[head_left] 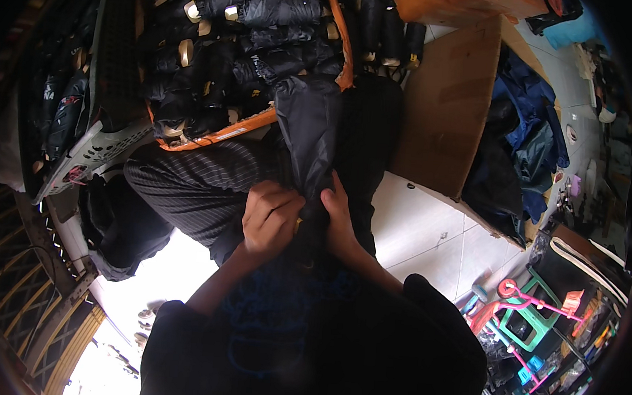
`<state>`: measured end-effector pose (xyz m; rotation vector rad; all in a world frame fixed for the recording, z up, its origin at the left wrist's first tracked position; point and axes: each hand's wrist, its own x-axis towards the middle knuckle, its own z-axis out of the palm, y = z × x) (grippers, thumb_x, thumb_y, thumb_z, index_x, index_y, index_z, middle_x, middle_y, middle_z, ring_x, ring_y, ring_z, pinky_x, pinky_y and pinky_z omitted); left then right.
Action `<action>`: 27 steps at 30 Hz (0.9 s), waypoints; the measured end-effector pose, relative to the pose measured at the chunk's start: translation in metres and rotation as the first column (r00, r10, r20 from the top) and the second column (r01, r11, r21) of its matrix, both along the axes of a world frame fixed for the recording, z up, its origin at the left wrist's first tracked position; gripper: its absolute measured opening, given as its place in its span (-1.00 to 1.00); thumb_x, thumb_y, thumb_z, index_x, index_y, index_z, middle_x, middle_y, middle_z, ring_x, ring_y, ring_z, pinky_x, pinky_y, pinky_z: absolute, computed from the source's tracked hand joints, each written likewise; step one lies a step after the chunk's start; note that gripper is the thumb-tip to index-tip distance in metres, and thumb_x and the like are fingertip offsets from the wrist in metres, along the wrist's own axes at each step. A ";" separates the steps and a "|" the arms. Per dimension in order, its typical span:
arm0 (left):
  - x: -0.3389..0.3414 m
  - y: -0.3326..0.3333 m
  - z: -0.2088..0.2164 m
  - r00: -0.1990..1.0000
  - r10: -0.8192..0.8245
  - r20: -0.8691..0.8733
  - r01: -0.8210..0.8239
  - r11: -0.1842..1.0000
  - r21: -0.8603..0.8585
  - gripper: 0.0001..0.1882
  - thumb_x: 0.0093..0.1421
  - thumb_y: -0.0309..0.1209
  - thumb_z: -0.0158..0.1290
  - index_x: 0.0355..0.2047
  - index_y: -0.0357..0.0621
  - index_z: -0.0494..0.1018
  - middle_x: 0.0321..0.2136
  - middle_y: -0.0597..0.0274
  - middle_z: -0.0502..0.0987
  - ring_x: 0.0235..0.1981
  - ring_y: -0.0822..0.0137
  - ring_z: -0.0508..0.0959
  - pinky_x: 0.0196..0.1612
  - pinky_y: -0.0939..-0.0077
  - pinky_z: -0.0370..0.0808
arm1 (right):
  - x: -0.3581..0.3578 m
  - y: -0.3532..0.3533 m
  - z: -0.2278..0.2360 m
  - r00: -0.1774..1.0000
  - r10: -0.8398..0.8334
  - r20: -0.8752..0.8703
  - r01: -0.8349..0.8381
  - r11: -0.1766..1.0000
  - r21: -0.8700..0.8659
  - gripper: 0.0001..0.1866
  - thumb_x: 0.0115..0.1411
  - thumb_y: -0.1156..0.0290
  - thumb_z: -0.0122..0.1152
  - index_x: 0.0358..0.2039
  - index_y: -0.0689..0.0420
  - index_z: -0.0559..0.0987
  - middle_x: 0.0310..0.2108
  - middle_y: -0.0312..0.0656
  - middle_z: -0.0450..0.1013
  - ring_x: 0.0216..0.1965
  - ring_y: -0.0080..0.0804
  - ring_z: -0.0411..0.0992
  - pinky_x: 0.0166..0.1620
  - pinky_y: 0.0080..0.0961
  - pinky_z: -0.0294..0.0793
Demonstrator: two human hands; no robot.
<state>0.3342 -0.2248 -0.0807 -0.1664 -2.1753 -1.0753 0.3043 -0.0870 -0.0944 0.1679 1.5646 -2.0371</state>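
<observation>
Both hands, left hand and right hand, clutch black fabric, its lower end hidden.

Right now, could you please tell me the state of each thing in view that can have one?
Left hand: closed around the black umbrella.
Right hand: gripping the same umbrella from the other side.
Black umbrella: folded, canopy loose, held in both hands.
Orange-rimmed bin: filled with rolled black umbrellas.
Cardboard box: open, dark fabric inside.
Grey crate: holding more dark folded items.
</observation>
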 end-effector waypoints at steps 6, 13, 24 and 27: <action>-0.001 -0.025 -0.014 0.919 -0.282 0.274 0.090 0.830 0.551 -0.69 0.02 -0.75 0.13 -0.20 -0.25 0.47 -0.20 0.07 0.44 -0.21 0.25 0.48 -0.13 0.45 0.45 | -0.012 0.003 0.007 0.990 0.037 0.136 -0.017 0.989 -0.145 -0.43 0.27 0.07 -0.03 0.02 0.36 0.40 -0.15 -0.05 0.47 -0.05 -0.38 0.44 0.00 -0.51 0.40; -0.007 -0.026 -0.012 0.788 -0.529 0.315 0.141 0.653 0.744 -0.56 0.02 -0.74 0.15 -0.09 -0.14 0.38 -0.07 0.20 0.28 -0.14 0.47 0.38 -0.20 0.61 0.38 | -0.010 -0.002 0.005 0.933 0.133 0.334 0.008 0.920 -0.391 -0.41 0.29 -0.02 -0.10 0.02 0.29 0.43 -0.16 -0.15 0.49 -0.11 -0.43 0.48 -0.03 -0.50 0.46; 0.008 -0.005 -0.013 0.973 -0.077 0.219 0.031 0.978 0.205 -0.77 -0.08 -0.71 0.24 -0.39 -0.24 0.51 -0.37 0.14 0.46 -0.35 0.21 0.53 -0.34 0.44 0.49 | -0.005 0.022 -0.024 0.940 0.180 0.289 -0.091 0.950 -0.297 -0.48 0.30 0.03 -0.02 0.01 0.26 0.42 -0.12 -0.16 0.46 -0.13 -0.48 0.45 -0.05 -0.50 0.45; 0.006 -0.006 -0.012 0.984 -0.114 0.134 0.102 0.991 0.087 -0.75 -0.09 -0.72 0.24 -0.37 -0.28 0.51 -0.37 0.08 0.47 -0.34 0.15 0.56 -0.31 0.43 0.49 | -0.016 0.018 -0.004 0.963 0.173 0.209 -0.096 0.938 -0.334 -0.52 0.30 0.11 0.04 0.03 0.26 0.40 -0.11 -0.16 0.44 -0.12 -0.46 0.45 -0.06 -0.48 0.46</action>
